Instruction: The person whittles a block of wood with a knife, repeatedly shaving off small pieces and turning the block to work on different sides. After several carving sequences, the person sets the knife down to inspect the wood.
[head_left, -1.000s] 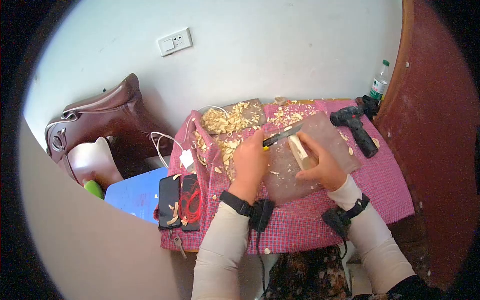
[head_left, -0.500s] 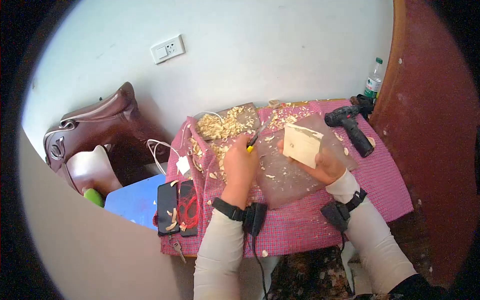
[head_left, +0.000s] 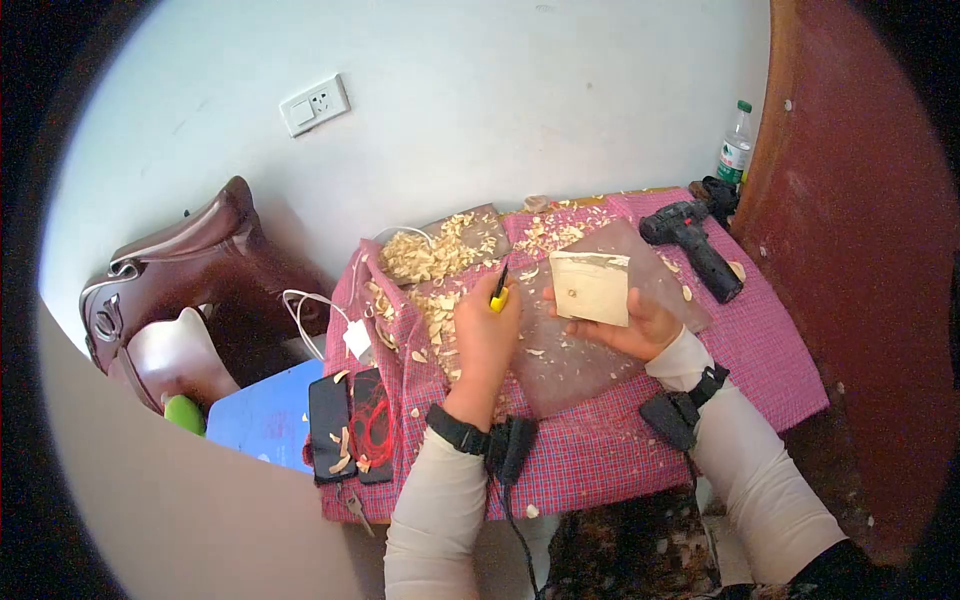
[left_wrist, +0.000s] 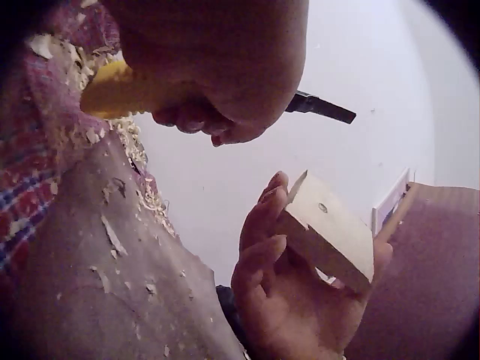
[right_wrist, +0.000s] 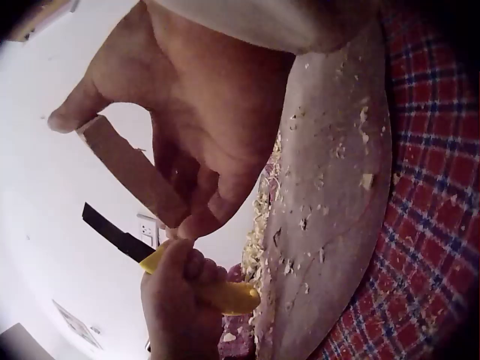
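Observation:
In the head view the left hand [head_left: 486, 335] grips a yellow-handled knife [head_left: 499, 298], its dark blade pointing up and away. The right hand [head_left: 630, 325] holds a pale wooden block [head_left: 591, 289] between thumb and fingers, its broad face with a small knot turned to the head camera. Blade and block are apart. The left wrist view shows the block [left_wrist: 330, 225] raised above the right palm, below the blade [left_wrist: 324, 107]. From the right wrist, the block's narrow side [right_wrist: 133, 171] shows, with the yellow handle [right_wrist: 229, 297] in the left fist.
Under the hands lies a brown board [head_left: 560, 372] on a checked cloth [head_left: 590, 460]. Wood shavings [head_left: 425, 257] are heaped at the back left. A black power tool [head_left: 697, 250] and a bottle [head_left: 735, 150] stand right; phones [head_left: 330, 425] and red cord [head_left: 372, 425] lie left.
The right hand has turned the block so its broad face shows, and the knife has moved off the block toward the left. The head view has shifted slightly.

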